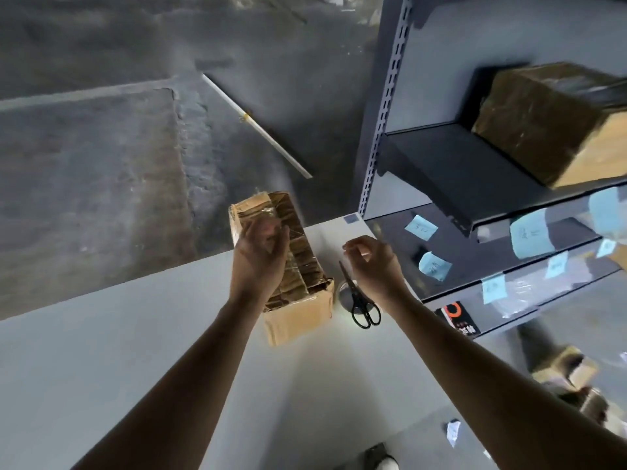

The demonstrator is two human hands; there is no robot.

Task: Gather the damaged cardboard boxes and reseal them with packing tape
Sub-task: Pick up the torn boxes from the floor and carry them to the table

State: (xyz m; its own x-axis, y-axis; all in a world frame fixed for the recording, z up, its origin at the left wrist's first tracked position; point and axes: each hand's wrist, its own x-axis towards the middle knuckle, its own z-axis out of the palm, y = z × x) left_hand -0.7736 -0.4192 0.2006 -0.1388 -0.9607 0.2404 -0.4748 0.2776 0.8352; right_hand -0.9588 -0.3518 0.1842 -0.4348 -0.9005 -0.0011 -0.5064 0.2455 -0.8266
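Note:
A long, worn cardboard box (298,320) lies on the white table (135,351). Its top is covered with crinkled clear tape. My left hand (259,256) rests flat over the top of the box, fingers stretched out and holding nothing. My right hand (373,266) hovers to the right of the box with thumb and fingers pinched together; nothing shows between them. Just below that hand, black scissors (364,310) lie across a roll of packing tape (342,293), which stands next to the box's near right corner.
A grey metal shelf unit (458,171) stands right of the table, with blue sticky notes (529,234) on its edges and a taped cardboard box (549,123) on an upper shelf. More boxes (570,371) sit low at the right. A white rod (258,125) lies on the concrete floor.

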